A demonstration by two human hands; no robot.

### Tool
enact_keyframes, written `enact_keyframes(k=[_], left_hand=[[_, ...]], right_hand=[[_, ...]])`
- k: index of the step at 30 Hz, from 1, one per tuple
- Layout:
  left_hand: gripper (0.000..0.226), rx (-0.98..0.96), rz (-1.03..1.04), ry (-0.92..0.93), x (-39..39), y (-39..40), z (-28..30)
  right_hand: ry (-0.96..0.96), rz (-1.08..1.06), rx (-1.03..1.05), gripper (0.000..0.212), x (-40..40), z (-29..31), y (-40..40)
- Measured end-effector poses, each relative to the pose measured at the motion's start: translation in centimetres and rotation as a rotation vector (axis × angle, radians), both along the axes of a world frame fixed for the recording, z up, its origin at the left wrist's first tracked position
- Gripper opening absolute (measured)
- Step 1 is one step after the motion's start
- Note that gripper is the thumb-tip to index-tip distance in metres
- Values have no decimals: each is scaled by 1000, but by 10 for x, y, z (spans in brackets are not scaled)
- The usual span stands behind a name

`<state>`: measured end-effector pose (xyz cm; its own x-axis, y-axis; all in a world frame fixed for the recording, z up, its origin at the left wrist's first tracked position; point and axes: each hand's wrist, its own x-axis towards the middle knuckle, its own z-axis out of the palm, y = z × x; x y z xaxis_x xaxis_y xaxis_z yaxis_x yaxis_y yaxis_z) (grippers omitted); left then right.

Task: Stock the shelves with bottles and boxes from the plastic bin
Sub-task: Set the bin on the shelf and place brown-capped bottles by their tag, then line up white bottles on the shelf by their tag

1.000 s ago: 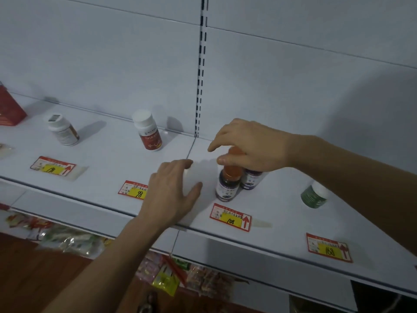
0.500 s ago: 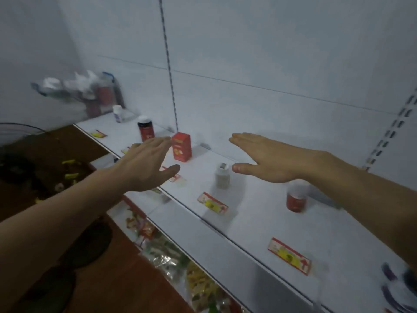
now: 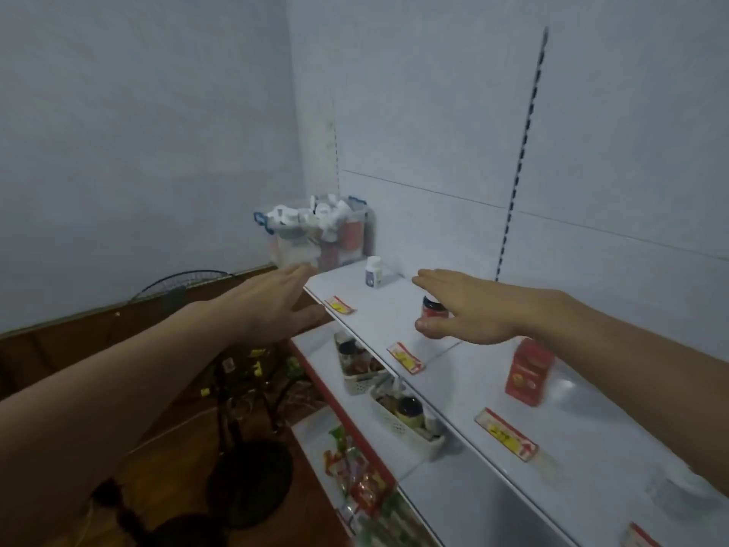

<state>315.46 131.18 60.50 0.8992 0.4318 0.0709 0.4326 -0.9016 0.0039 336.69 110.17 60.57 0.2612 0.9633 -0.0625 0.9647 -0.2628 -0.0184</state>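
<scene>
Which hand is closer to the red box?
Right. The right hand hovers open just up-left of the red box on the shelf; the left hand reaches toward the plastic bin, off the shelf's end.

Right hand point(image 3: 469, 313) hides part of dark-lidded jar point(image 3: 432, 307).

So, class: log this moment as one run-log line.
phase: reaching for plastic bin | left hand: open, empty | right hand: open, empty | shelf: white bottle, red box
</scene>
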Motion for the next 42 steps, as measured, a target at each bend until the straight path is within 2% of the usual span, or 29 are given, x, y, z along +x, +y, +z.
enact_keyframes(k=[6, 9, 12, 14, 17, 20, 25, 31, 37, 39, 42], left_hand=[[75, -36, 75, 12, 26, 106, -3], [71, -51, 81, -22, 49, 164, -5], [69, -70, 96, -47, 76, 219, 0], [68, -88, 106, -48, 90, 254, 5], [64, -100, 116, -78, 108, 305, 12], [66, -117, 112, -80, 127, 352, 12], [84, -124, 89, -83, 183, 430, 13], [71, -160, -125, -106, 266, 499, 0], [67, -356, -337, -181, 314, 541, -17], [73, -442, -404, -227, 319, 548, -26], [69, -553, -473, -323, 323, 553, -38]], right_hand=[[-23, 47, -9, 81, 42, 0, 117], [-10, 83, 11, 70, 75, -4, 181], [-18, 125, 23, 80, 106, 3, 248], [-3, 135, 9, 73, 125, 12, 293], [-2, 124, 40, 50, 149, 22, 361], [31, 150, 68, 58, 168, 18, 412], [27, 131, 81, 64, 199, 5, 458], [103, -90, 167, 48, 258, -4, 512], [159, -312, 44, 35, 290, -16, 550], [215, -336, 127, 26, 290, -16, 546], [334, -306, 465, 15, 285, -9, 541]])
